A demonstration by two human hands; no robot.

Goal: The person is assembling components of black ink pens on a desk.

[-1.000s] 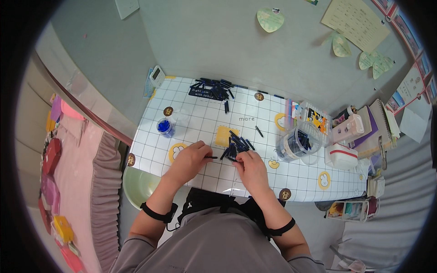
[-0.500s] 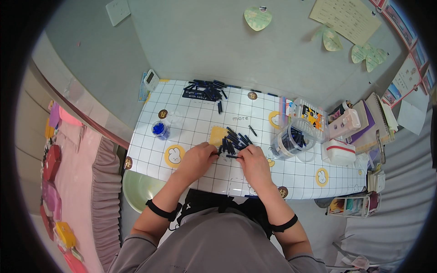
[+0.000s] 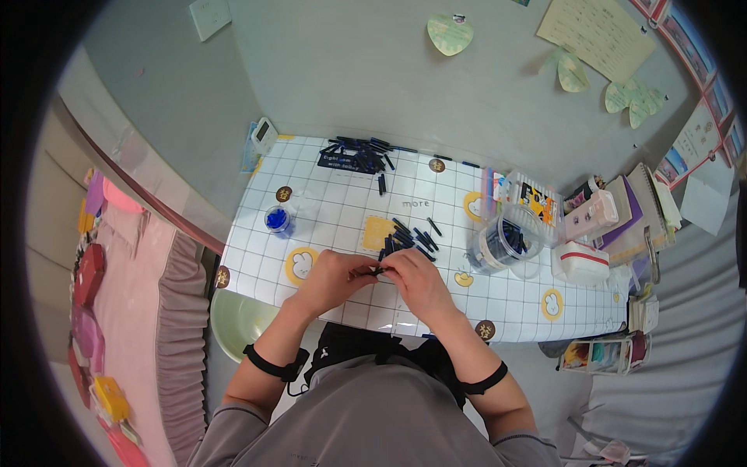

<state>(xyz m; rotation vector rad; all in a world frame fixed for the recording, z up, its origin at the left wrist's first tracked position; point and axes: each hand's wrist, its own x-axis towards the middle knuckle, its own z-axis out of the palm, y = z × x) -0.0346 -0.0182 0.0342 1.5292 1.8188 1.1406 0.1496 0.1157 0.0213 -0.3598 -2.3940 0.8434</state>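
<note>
Near the front middle of the desk, my left hand (image 3: 342, 276) and my right hand (image 3: 416, 280) meet with fingertips pinched. Between them is a short dark tube (image 3: 379, 272), much like a pen ink cartridge; the fingers cover most of it. A loose pile of the same dark blue-black tubes (image 3: 401, 233) lies just beyond my fingers, partly hidden by them. Another heap of such tubes (image 3: 362, 148) lies at the back edge, with a few strays beside it. Many more fill a tilted clear plastic tub (image 3: 488, 251) to the right.
A small clear jar (image 3: 278, 223) with bright blue bits stands at the left. Behind the tub are a clear case (image 3: 537, 194), a pink box (image 3: 591, 215), a white pouch (image 3: 582, 266) and notebooks (image 3: 634, 210). A green basin (image 3: 237, 323) sits below the desk's left front.
My right hand has moved left to meet my left hand, bringing the tube between both sets of fingertips. The view has shifted slightly.
</note>
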